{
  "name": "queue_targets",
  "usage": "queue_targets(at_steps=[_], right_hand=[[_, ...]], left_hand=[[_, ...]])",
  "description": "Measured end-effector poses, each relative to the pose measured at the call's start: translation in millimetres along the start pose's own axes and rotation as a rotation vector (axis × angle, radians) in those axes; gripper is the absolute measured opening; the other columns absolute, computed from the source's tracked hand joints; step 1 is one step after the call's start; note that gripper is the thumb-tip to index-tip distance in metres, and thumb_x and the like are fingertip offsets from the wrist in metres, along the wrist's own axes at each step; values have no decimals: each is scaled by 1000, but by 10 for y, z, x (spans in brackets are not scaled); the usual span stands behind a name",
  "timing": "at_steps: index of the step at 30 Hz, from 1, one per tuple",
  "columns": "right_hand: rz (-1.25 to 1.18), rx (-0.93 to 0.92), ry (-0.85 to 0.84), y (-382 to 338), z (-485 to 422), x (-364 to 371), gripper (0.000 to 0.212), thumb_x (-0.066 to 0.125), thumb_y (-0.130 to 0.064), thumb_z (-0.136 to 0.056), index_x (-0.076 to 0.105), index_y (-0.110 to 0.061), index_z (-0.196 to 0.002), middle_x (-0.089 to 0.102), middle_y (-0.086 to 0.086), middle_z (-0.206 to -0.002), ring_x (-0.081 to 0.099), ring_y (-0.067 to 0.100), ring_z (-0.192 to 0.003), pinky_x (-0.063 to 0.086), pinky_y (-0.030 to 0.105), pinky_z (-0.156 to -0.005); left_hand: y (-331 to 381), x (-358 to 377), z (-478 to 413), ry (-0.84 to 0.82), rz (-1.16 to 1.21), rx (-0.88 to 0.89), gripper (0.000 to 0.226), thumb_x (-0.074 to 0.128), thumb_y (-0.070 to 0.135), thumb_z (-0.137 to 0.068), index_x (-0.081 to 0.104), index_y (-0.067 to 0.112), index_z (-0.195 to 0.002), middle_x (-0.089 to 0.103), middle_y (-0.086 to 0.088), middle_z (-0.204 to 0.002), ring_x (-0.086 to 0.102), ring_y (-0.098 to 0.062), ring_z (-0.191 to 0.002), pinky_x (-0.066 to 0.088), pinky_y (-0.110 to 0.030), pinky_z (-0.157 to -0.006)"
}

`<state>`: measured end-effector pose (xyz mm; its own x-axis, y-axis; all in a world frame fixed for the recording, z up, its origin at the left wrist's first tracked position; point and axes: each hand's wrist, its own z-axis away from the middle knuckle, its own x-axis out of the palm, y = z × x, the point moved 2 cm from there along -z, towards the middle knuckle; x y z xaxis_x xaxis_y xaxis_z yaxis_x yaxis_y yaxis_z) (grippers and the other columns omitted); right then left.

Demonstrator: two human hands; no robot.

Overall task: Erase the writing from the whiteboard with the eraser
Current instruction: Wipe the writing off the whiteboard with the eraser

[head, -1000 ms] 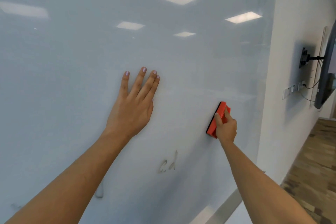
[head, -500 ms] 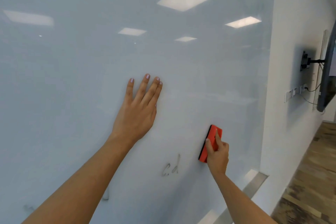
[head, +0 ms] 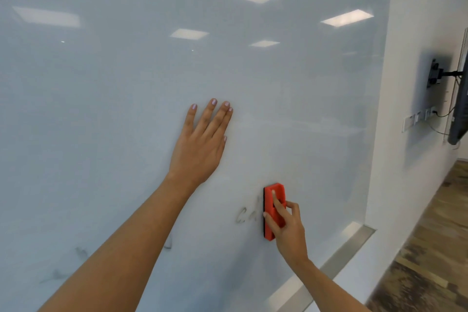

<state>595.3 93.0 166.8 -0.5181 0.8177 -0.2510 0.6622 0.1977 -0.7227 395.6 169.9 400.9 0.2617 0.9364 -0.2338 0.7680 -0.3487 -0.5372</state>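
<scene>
A large glossy whiteboard (head: 126, 83) fills most of the view. My right hand (head: 287, 228) grips a red eraser (head: 272, 200) with a black felt face and presses it upright against the board. The eraser's left edge covers the right end of faint grey writing (head: 244, 215). More smudged marks (head: 81, 252) lie low on the left, partly behind my left forearm. My left hand (head: 200, 144) rests flat on the board, fingers straight, up and to the left of the eraser.
A metal ledge (head: 336, 263) runs along the board's bottom right edge. To the right is a white wall with a mounted screen (head: 458, 109), cables and sockets. Wooden floor (head: 428, 248) shows at the lower right.
My right hand has slid the eraser down and to the left, from clear board onto the right end of the writing. My left hand has stayed flat on the board.
</scene>
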Motion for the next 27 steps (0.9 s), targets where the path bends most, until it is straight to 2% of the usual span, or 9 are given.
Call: queue_targets(at_steps=[2, 5, 10, 13, 16, 19, 21, 24, 27], right_hand=[[-88, 84, 59, -36, 6, 39, 54, 66, -32, -92, 42, -62, -131, 39, -31, -115, 55, -6, -98, 51, 13, -83], [-131, 182, 177, -235, 2, 183, 49, 65, -35, -92, 49, -38, -138, 42, -23, -110, 53, -10, -94, 51, 19, -84], [-7, -58, 69, -514, 386, 503, 57, 69, -27, -90, 47, -49, -138, 34, -32, -125, 52, -3, -103, 38, 2, -84], [107, -172, -50, -390, 722, 618, 64, 69, -26, -90, 39, -57, -138, 28, -35, -134, 46, -4, -115, 35, 1, -93], [-51, 2, -22, -225, 670, 484, 59, 68, -24, -91, 45, -63, -129, 41, -29, -126, 53, -1, -109, 43, 8, -89], [-197, 198, 152, -210, 340, 363, 50, 67, -24, -92, 50, -44, -134, 45, -21, -112, 57, 2, -98, 40, 5, -82], [-218, 234, 210, -300, 155, 343, 50, 65, -27, -93, 49, -34, -139, 43, -19, -110, 56, 4, -97, 39, 2, -82], [-180, 146, 182, -503, 165, 428, 51, 64, -29, -93, 48, -35, -141, 41, -17, -115, 54, 5, -103, 44, 17, -93], [-85, -54, 57, -535, 515, 624, 58, 65, -25, -93, 42, -47, -141, 39, -20, -122, 50, 12, -108, 41, 19, -98]], left_hand=[[-29, -12, 108, -11, -4, 6, 57, 26, 33, -104, 18, 11, -156, 19, -3, -163, 18, -25, -150, 5, -51, -120], [-60, -36, 217, -21, 13, 14, 57, 26, 34, -104, 19, 11, -156, 19, -3, -163, 17, -25, -150, 6, -50, -121], [-63, -40, 314, -49, 24, 25, 58, 27, 34, -103, 17, 12, -156, 16, -3, -164, 15, -25, -151, 4, -51, -121], [-69, -6, 415, -69, 7, 41, 60, 23, 36, -104, 10, 11, -157, 9, -4, -165, 10, -25, -152, -1, -52, -121], [-80, 2, 478, -81, 2, 66, 60, 20, 36, -104, 6, 11, -157, 7, -4, -165, 8, -26, -152, -3, -53, -120], [-76, -12, 483, -86, -21, 69, 60, 19, 36, -105, 6, 11, -157, 7, -4, -165, 8, -26, -152, -6, -54, -119], [-60, -17, 477, -86, -40, 71, 60, 18, 37, -105, 4, 11, -157, 6, -4, -165, 8, -26, -152, -7, -54, -118], [-60, -21, 486, -92, -50, 64, 60, 19, 37, -105, 5, 11, -157, 6, -5, -165, 8, -27, -152, -6, -55, -118], [-62, -21, 495, -96, -52, 59, 60, 18, 37, -105, 4, 11, -157, 5, -4, -165, 8, -26, -152, -5, -55, -119]])
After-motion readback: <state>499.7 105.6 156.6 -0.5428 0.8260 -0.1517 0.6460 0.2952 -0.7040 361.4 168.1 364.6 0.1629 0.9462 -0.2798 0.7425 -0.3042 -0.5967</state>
